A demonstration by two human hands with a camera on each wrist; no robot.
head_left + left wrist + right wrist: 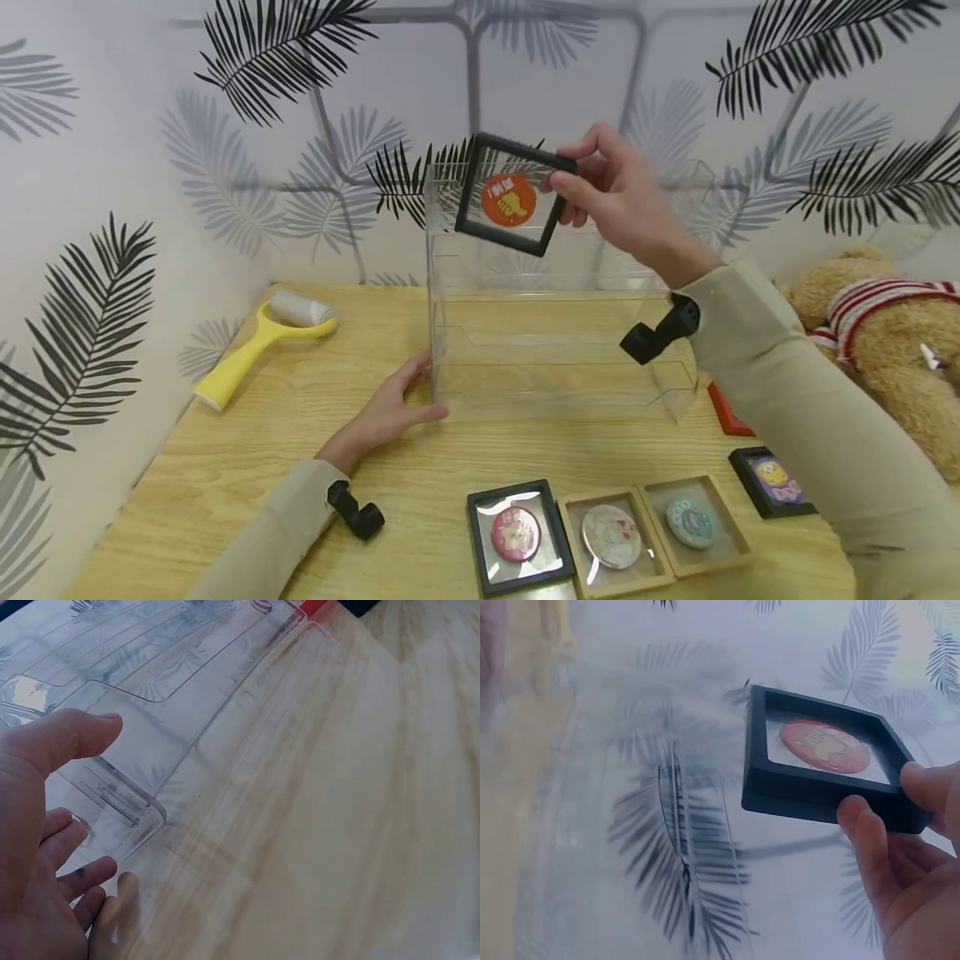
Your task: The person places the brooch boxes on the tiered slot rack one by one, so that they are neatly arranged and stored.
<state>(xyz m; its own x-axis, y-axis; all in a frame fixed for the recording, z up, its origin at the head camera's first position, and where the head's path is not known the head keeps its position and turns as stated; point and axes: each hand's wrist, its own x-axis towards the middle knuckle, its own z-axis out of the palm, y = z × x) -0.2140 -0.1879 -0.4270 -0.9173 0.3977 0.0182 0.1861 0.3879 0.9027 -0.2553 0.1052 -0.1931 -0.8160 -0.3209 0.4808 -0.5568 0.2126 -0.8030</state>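
My right hand (618, 196) pinches the right edge of a square black display frame (501, 240) between thumb and fingers. Inside its clear window is a round red badge (510, 200) with a yellow hand picture and white lettering. The frame is tilted, raised at the upper front of a clear tiered display rack (562, 297) that stands on the table. Low at the rack's left side is my left hand (382, 417). Its thumb (82, 735) stretches along the front and the other fingers spread by the side wall, around the rack's lower corner (154, 814).
Near the front edge lie a black frame (477, 546) with a pink badge and two tan frames (656, 542) with badges. Farther right are another black frame (750, 483), a red frame (723, 412) and a teddy bear (900, 342). A yellow-handled lint roller (243, 358) lies left.
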